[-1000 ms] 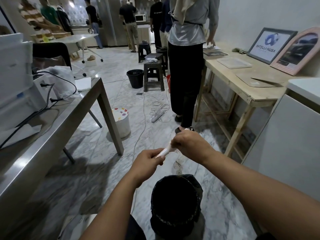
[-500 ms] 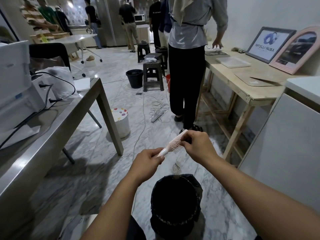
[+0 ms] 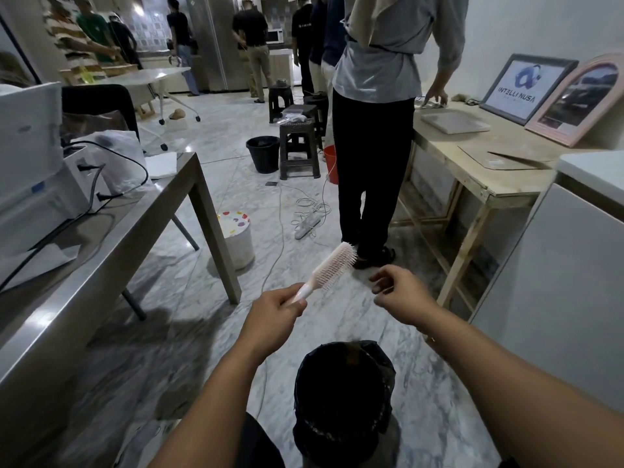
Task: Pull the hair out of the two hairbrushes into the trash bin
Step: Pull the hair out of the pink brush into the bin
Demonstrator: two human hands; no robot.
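1. One view only, head camera, looking down past both forearms at a marble floor
2. left hand (image 3: pixel 270 320) is curled around the handle of a pale pink hairbrush (image 3: pixel 329 271); thumb and fingers wrap the handle end, and the bristled head sticks up and to the right, beyond the fingertips, tilted
3. Bristles face right and down, toward the other hand; whether any hair is caught in them is too fine to tell
4. right hand (image 3: pixel 401 295) is apart from the brush, just right of its head; fingers (image 3: pixel 380 276) are bent in and blurred, thumb close to the forefinger in a narrow pinch; can't tell if any hair is held between them
5. trash bin (image 3: pixel 341 400) with a black liner sits on the floor below both hands, nearer the camera than the fingers, mouth open upward; a brownish clump shows at its far rim, under the gap between the hands
6. Only this one brush is in view
7. Beyond the fingertips a person in black trousers (image 3: pixel 371 180) stands facing a wooden table (image 3: pixel 479 184) on the right
8. steel table (image 3: pixel 101 258) runs along the left of the left hand, with a white round container (image 3: pixel 238 238) on the floor by its leg
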